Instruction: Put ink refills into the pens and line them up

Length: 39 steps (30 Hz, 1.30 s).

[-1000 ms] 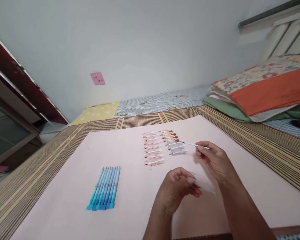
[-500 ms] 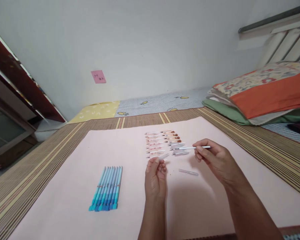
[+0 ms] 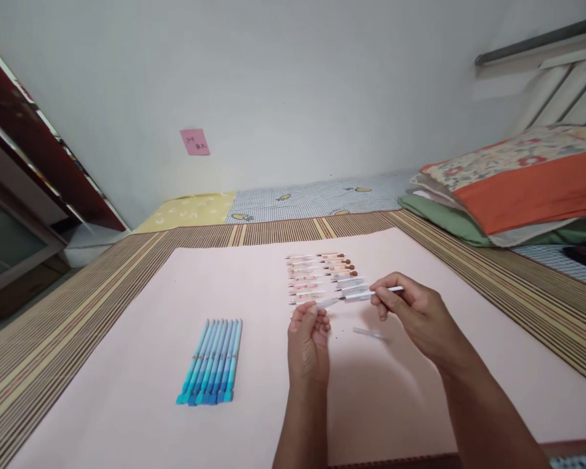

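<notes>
Between thumb and fingers, my left hand (image 3: pixel 310 332) pinches a small translucent pen part (image 3: pixel 328 303), its open end pointing right. My right hand (image 3: pixel 405 303) grips a slim white pen refill (image 3: pixel 388 290), whose tip points left and is close to that part; whether they touch I cannot tell. Behind my hands lie pink-patterned pen pieces (image 3: pixel 305 279) in a column, and beside them pieces with brown ends (image 3: pixel 344 266) and greyish ones (image 3: pixel 349 284). A clear tube (image 3: pixel 368 333) rests on the pink sheet below my right hand.
Several blue pens (image 3: pixel 212 361) lie side by side on the pink sheet (image 3: pixel 127 391), left of my hands. Under the sheet is a striped mat (image 3: pixel 53 332). Folded bedding (image 3: pixel 527 182) is stacked at the right, and a pink note (image 3: pixel 195 142) sticks to the wall.
My right hand has moved slightly left, bringing the refill's tip up to the translucent part in my left hand. The view has shifted a little.
</notes>
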Available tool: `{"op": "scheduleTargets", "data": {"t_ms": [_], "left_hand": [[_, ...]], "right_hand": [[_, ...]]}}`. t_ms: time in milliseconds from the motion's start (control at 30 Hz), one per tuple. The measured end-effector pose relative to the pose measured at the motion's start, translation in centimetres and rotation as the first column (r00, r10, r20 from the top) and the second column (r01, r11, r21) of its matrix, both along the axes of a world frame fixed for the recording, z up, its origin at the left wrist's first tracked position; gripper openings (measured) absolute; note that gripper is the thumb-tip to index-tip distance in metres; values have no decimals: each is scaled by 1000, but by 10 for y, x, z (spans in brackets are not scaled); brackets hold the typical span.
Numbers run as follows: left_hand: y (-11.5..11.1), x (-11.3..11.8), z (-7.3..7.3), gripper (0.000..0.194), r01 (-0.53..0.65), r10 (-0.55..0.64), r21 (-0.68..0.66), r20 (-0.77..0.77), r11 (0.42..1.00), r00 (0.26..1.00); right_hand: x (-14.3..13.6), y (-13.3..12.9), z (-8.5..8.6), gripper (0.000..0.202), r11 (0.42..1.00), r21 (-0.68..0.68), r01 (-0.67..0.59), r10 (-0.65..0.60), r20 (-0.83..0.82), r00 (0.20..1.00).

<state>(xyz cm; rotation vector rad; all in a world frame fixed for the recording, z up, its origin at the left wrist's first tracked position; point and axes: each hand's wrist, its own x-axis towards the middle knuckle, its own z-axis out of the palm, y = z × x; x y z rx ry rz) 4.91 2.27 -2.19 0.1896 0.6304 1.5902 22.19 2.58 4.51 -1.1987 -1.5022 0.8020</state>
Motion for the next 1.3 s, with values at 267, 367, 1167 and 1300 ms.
{"op": "scheduleTargets", "data": {"t_ms": [267,367,1167,1300], "left_hand": [[-1,0,0,30,8,-8,21,5,1000,1000],[-2,0,0,31,19,-19,27,-1,999,1000],[-10,5,14,32,16,34,149,-328,989,944],[-10,5,13,31,2,55,152,-368,988,928]], "right_hand": [[-1,0,-1,26,1000,8,-16,16,-5,1000],[-1,-1,-2,26,999,-4,-44,44,23,999],[-17,9,-20,39,956,-184,-228,143,-389,910],[-17,11,-22,36,964,-180,-195,92,-460,883]]}}
